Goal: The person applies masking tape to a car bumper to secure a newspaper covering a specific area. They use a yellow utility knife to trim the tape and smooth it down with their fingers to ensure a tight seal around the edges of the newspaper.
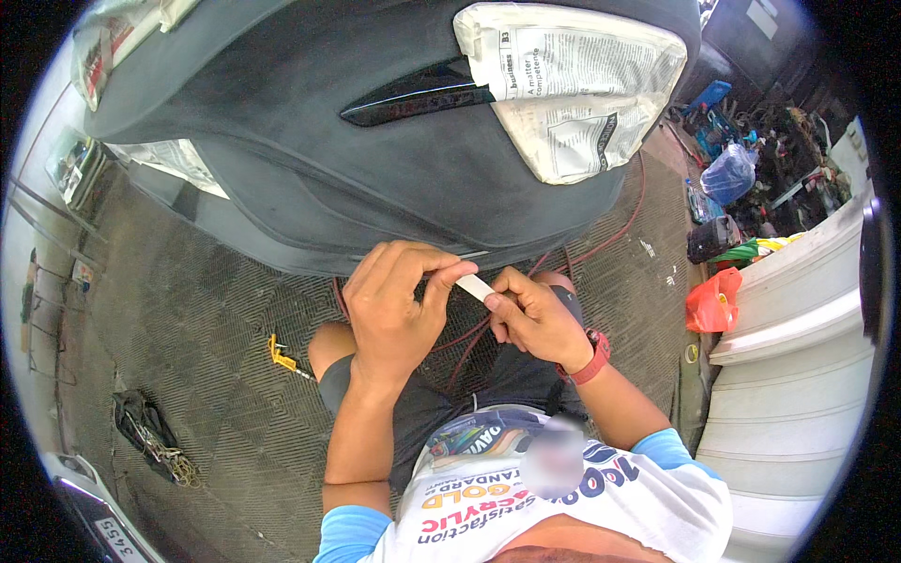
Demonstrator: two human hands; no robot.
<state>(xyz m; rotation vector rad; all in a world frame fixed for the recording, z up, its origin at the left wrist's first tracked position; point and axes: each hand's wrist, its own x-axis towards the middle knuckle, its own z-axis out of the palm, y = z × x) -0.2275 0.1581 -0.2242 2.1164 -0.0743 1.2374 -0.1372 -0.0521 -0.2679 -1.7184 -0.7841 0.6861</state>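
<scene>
A short whitish strip (474, 287), possibly tape or folded paper, is stretched between my two hands. My left hand (389, 296) pinches its upper-left end between thumb and fingers. At the lower-right end, the thumb and curled fingers of my right hand (540, 319) grip it. Just beyond them is the lower edge of a matte dark-grey car body (394, 178), with my left fingers close to or against that edge; contact is hard to tell. Newspaper (582, 141) taped at its edges covers a lamp area. A glossy black trim piece (413, 101) runs up to the paper.
A red hose (619, 239) trails over the ridged floor beneath the car. Left lie a yellow tool (279, 355) and a black bag with a chain (150, 433). An orange plastic bag (713, 300), assorted clutter (751, 169) and white ribbed panels (788, 403) line the right side.
</scene>
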